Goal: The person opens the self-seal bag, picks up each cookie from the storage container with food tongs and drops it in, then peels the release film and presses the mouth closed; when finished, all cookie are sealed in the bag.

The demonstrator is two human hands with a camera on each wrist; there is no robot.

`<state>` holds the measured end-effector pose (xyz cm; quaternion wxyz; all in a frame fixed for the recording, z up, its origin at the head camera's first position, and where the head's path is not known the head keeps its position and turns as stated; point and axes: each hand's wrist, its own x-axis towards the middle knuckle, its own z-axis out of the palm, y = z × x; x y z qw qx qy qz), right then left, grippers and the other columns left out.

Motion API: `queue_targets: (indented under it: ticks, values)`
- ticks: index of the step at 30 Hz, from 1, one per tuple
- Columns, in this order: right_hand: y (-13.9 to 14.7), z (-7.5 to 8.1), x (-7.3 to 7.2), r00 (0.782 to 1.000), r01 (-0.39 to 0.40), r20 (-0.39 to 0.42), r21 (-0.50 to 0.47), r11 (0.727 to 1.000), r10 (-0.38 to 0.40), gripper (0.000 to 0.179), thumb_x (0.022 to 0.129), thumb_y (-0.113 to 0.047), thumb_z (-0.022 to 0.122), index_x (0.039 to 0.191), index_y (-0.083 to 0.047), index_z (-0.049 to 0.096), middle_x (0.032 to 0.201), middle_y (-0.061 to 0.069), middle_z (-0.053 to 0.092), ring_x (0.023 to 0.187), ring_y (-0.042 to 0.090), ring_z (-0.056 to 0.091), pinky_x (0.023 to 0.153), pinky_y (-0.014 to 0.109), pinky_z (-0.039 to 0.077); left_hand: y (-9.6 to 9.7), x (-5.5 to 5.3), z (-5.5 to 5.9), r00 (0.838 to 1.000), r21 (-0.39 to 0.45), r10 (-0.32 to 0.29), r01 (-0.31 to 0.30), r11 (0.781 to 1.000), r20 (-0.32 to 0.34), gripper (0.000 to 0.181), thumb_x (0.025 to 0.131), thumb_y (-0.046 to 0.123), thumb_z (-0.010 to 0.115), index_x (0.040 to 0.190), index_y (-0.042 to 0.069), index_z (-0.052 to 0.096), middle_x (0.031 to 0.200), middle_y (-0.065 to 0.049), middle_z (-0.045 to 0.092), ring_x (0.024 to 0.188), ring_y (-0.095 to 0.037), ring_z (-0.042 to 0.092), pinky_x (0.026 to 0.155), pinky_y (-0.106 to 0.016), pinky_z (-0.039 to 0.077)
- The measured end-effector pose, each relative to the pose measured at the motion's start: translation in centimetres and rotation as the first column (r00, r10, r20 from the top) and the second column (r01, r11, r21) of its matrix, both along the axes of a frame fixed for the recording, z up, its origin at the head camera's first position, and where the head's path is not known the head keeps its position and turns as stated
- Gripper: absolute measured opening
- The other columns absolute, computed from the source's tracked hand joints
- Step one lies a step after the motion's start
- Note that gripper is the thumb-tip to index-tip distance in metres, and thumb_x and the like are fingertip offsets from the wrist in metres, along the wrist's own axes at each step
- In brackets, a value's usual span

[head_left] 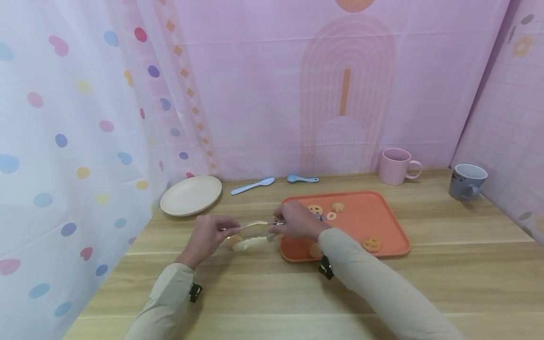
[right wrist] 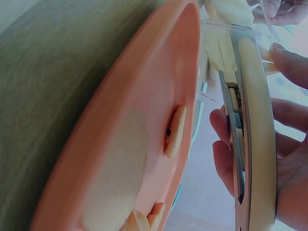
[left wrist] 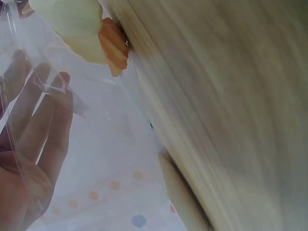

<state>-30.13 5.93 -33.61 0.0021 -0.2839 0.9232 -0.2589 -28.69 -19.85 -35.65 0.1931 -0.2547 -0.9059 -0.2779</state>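
1. Head view: a wood-grained bench (head_left: pixel 255 302) carries everything, both forearms reaching over it.
2. Orange tray (head_left: pixel 357 219): flat on the bench, right of centre; a pale plate (head_left: pixel 191 194) sits farther back on the left.
3. Clear bag (head_left: pixel 254 231): lifted between the two hands, just left of the tray. I judge it light, limp and slippery, with walls that crumple easily (thin film gives little to hold), so it is best pinched at the rim, with the edge drawn taut.
4. Left hand (head_left: pixel 211 232): thumb and forefinger pinch the bag's edge; the other fingers, seen through the plastic in the left wrist view, lie loosely extended.
5. Right hand (head_left: pixel 299 221): its fingers wrap a long, stapler-like tool (right wrist: pixel 257 134) near the tray's left edge. The tool looks stiff and likely the heavier of the two held things; its long body offers the surest hold.
6. Pale piece (left wrist: pixel 74 31) and orange piece (left wrist: pixel 115 45): both inside the bag, probably light; whether they are brittle or rubbery I cannot tell.
7. Ring-shaped piece (head_left: pixel 331 216): smallest, on the tray.
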Motion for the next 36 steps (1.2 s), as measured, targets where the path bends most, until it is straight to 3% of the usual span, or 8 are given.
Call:
queue_targets:
  ticks: [7, 10, 15, 17, 26, 31, 36]
  values:
    - [1.3, 0.2, 0.1, 0.999, 0.018, 0.03, -0.029, 0.999, -0.017, 0.028, 0.089, -0.031, 0.077, 0.074, -0.013, 0.063, 0.064, -0.007, 0.046, 0.06, 0.009, 0.04, 0.054, 0.022, 0.033, -0.3, -0.1, -0.3, 1.0, -0.022, 0.008, -0.008, 1.0, 0.016, 0.008, 0.083, 0.014, 0.081, 0.086, 0.007, 0.08, 0.09, -0.008, 0.08, 0.081, -0.02, 0.077, 0.071, -0.031, 0.065]
    - [2.9, 0.3, 0.4, 0.999, 0.016, 0.035, -0.044, 0.999, -0.014, 0.025, 0.089, -0.032, 0.077, 0.077, -0.015, 0.063, 0.068, -0.006, 0.054, 0.062, 0.008, 0.043, 0.055, 0.022, 0.037, -0.2, -0.1, -0.5, 1.0, -0.017, 0.002, -0.001, 1.0, 0.029, 0.006, 0.083, 0.013, 0.081, 0.086, 0.007, 0.08, 0.09, -0.007, 0.08, 0.08, -0.019, 0.076, 0.07, -0.029, 0.064]
    - [6.3, 1.1, 1.4, 0.99, 0.048, 0.138, -0.066, 0.997, -0.038, 0.022, 0.09, -0.036, 0.075, 0.083, -0.018, 0.066, 0.074, -0.001, 0.061, 0.059, 0.012, 0.053, 0.052, 0.026, 0.05, 0.0, -0.1, -0.6, 0.999, -0.01, -0.011, 0.011, 1.0, 0.049, 0.005, 0.082, 0.011, 0.081, 0.085, 0.008, 0.08, 0.087, -0.007, 0.08, 0.078, -0.019, 0.076, 0.069, -0.026, 0.064]
    - [7.9, 1.6, 1.8, 0.988, 0.058, 0.144, -0.053, 0.997, -0.05, 0.022, 0.091, -0.037, 0.074, 0.086, -0.017, 0.067, 0.078, -0.001, 0.063, 0.062, 0.013, 0.057, 0.055, 0.028, 0.053, 0.0, -0.2, -0.5, 0.998, -0.008, -0.01, 0.011, 1.0, 0.06, 0.005, 0.082, 0.01, 0.081, 0.085, 0.007, 0.08, 0.086, -0.008, 0.08, 0.078, -0.02, 0.076, 0.069, -0.027, 0.064]
    - [13.5, 2.4, 1.7, 0.998, 0.019, -0.062, 0.03, 0.999, -0.017, 0.019, 0.091, -0.029, 0.075, 0.082, -0.015, 0.064, 0.072, -0.002, 0.055, 0.066, 0.011, 0.047, 0.056, 0.024, 0.038, 0.0, -0.3, 0.3, 0.994, -0.031, -0.007, 0.01, 0.999, 0.113, 0.006, 0.084, 0.011, 0.08, 0.088, 0.007, 0.079, 0.09, -0.01, 0.08, 0.082, -0.023, 0.077, 0.072, -0.031, 0.065]
    - [14.5, 1.9, 1.3, 0.994, 0.06, -0.095, 0.065, 0.996, -0.054, 0.014, 0.089, -0.026, 0.077, 0.088, -0.013, 0.071, 0.073, -0.004, 0.06, 0.068, 0.01, 0.049, 0.06, 0.024, 0.04, 0.1, -0.3, 0.3, 0.992, -0.038, 0.006, -0.001, 0.999, 0.125, 0.007, 0.083, 0.01, 0.08, 0.088, 0.006, 0.079, 0.089, -0.01, 0.08, 0.083, -0.023, 0.077, 0.073, -0.03, 0.065]
    - [14.8, 1.3, 0.9, 0.994, 0.072, -0.091, 0.072, 0.995, -0.065, 0.017, 0.089, -0.024, 0.077, 0.08, -0.014, 0.067, 0.068, -0.004, 0.052, 0.064, 0.01, 0.046, 0.057, 0.024, 0.036, 0.5, -0.3, 0.2, 0.991, -0.034, -0.002, 0.006, 0.999, 0.133, 0.008, 0.083, 0.01, 0.08, 0.089, 0.006, 0.079, 0.09, -0.01, 0.08, 0.084, -0.023, 0.077, 0.073, -0.031, 0.065]
